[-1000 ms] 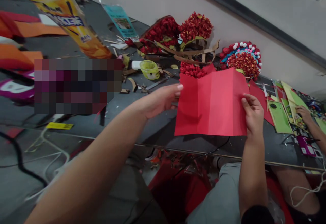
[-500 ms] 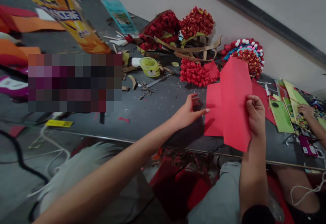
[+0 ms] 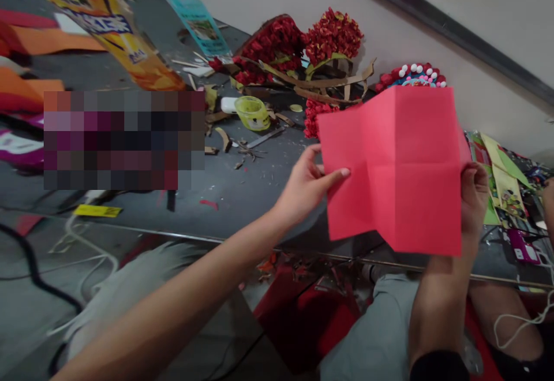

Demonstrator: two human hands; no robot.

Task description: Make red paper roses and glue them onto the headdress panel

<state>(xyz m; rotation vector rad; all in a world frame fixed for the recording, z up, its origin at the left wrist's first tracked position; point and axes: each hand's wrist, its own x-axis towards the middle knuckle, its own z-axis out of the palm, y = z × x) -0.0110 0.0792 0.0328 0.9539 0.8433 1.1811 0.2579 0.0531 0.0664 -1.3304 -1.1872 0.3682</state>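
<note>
A red sheet of paper (image 3: 389, 185) is held up over the dark table, spread wide, with upright creases and one level crease across it. My left hand (image 3: 309, 185) pinches its left edge, thumb on the front and fingers behind. At the right edge, my right hand (image 3: 474, 193) grips the paper with bent fingers, partly hidden by the sheet. Behind the paper, a round ornament with white beads (image 3: 422, 72) and a cluster of red paper petals (image 3: 314, 118) are partly covered.
Red flower pieces (image 3: 333, 34) and brown strips lie against the wall. A roll of yellow tape (image 3: 253, 114), a blue-labelled bottle (image 3: 201, 26) and an orange drink bottle (image 3: 125, 34) stand left of them. A purple glue gun (image 3: 523, 246) lies near the right table edge (image 3: 497, 280).
The red paper has been unfolded and spread wider. My left hand has taken hold of its left edge, and my right hand has moved to the right with the other edge.
</note>
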